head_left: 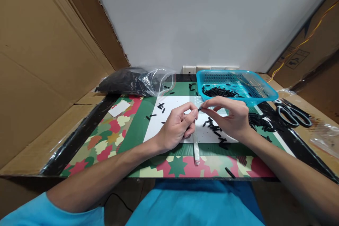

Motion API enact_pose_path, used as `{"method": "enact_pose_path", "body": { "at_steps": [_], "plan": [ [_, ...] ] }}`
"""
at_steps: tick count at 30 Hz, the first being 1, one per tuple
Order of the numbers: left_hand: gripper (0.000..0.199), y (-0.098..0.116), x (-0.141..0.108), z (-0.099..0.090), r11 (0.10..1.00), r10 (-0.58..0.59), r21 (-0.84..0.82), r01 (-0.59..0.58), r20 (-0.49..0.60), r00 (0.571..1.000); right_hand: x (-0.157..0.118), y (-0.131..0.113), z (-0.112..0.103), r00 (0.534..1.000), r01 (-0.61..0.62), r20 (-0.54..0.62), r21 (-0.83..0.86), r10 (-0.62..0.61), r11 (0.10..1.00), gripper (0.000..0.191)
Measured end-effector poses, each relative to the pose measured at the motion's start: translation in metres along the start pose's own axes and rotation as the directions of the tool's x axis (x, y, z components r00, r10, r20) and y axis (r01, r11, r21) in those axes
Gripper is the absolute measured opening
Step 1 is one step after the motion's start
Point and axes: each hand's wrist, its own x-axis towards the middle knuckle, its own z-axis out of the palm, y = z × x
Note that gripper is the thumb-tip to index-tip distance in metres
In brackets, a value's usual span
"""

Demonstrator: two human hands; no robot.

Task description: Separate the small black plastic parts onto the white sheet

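My left hand [181, 125] is closed around a slim stick wrapped in whitish material [196, 148], whose lower end sticks out below the fist. Between thumb and forefinger of my right hand [231, 114] is a small black tube-like piece [200, 108]. Both hands' fingertips meet at this piece, above a white sheet [152, 129]; the stick's upper end is hidden by the left fingers. Loose black pieces [212, 124] lie on the sheet under my right hand, and several more [161, 106] are left of my left hand.
A blue plastic basket [274, 95] with a heap of black pieces stands at the back right. Scissors [293, 114] lie on the right edge. A clear bag of dark contents [127, 81] rests at the back left. Cardboard walls [53, 24] flank the table.
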Motion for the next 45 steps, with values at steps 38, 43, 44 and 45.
{"method": "enact_pose_path", "body": {
  "at_steps": [38,43,44,45],
  "plan": [
    [0.035,0.0024,-0.0023,0.0006,0.998,0.045,-0.04,-0.042,0.086,0.995,0.0061,-0.0092,0.0039,0.908,-0.405,0.117,0.491,0.402,0.771,0.03],
    [0.033,0.002,-0.0028,0.0003,0.998,0.051,-0.048,-0.047,0.101,0.994,0.0058,-0.008,0.0031,0.924,-0.367,0.102,0.513,0.369,0.776,0.018],
    [0.033,0.0017,-0.0028,0.0,0.998,0.052,-0.05,-0.047,0.107,0.993,0.0053,-0.0072,0.003,0.929,-0.355,0.096,0.507,0.358,0.786,0.016],
    [0.033,0.0013,-0.0027,-0.0003,0.998,0.053,-0.052,-0.047,0.113,0.992,0.0047,-0.0062,0.0028,0.934,-0.343,0.089,0.497,0.347,0.797,0.014]
  ]
}}
